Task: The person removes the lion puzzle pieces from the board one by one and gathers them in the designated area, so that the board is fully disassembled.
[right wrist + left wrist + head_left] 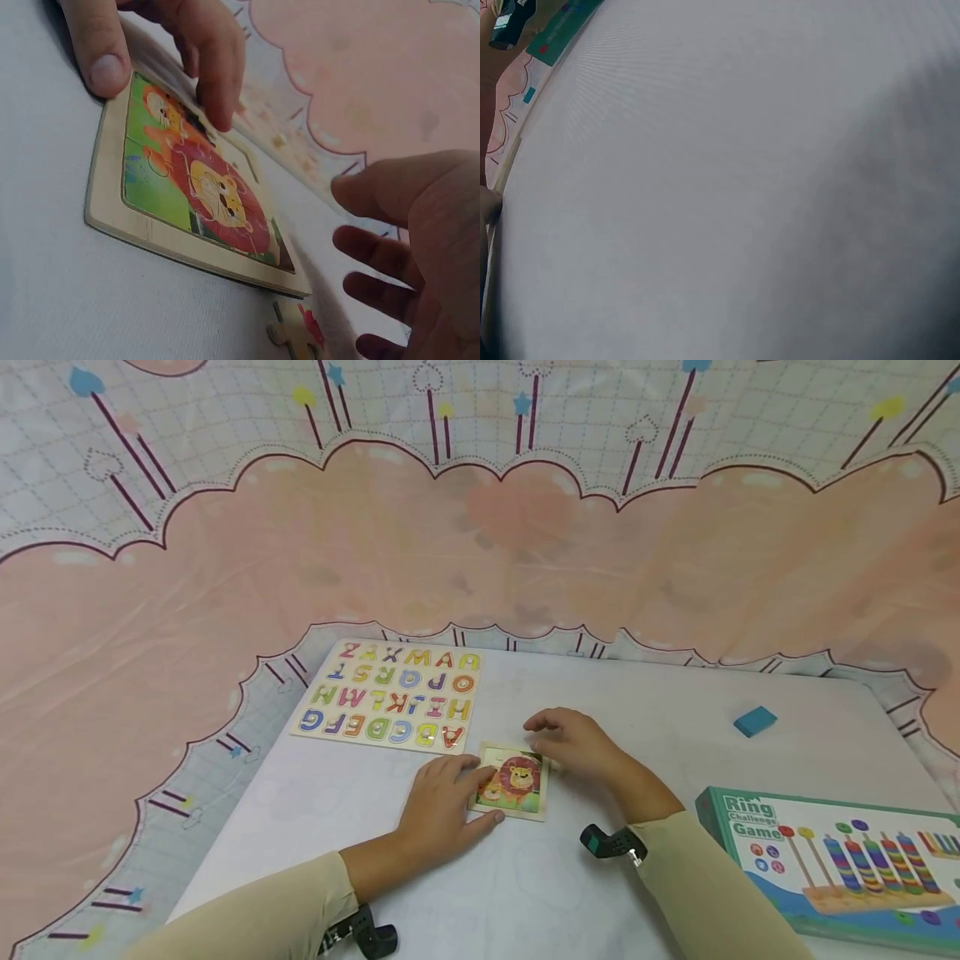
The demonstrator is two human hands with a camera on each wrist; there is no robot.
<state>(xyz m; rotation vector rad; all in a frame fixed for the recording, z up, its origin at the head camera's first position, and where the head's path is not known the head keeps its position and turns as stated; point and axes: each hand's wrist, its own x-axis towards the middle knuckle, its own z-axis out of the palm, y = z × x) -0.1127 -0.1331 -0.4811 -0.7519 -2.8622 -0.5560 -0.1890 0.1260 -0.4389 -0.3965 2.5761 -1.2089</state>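
A small wooden lion jigsaw puzzle (519, 783) lies flat on the white table between the hands. Its picture fills most of the frame, and a pale bare patch shows along the far side. My left hand (442, 802) rests at the puzzle's left side, thumb at the near corner and fingers reaching over the picture. To the right, my right hand (427, 240) hovers with loosely bent, spread fingers and holds nothing. Below it, in the right wrist view, a loose puzzle piece (296, 330) with a red patch lies beside the frame. The left wrist view shows mostly tabletop.
An alphabet board (390, 693) with colourful letters lies behind and left of the puzzle. A blue block (755, 722) sits at the back right. The green Ring Challenge Game box (840, 860) stands near the right sleeve. A patterned cloth (525, 552) hangs behind the table.
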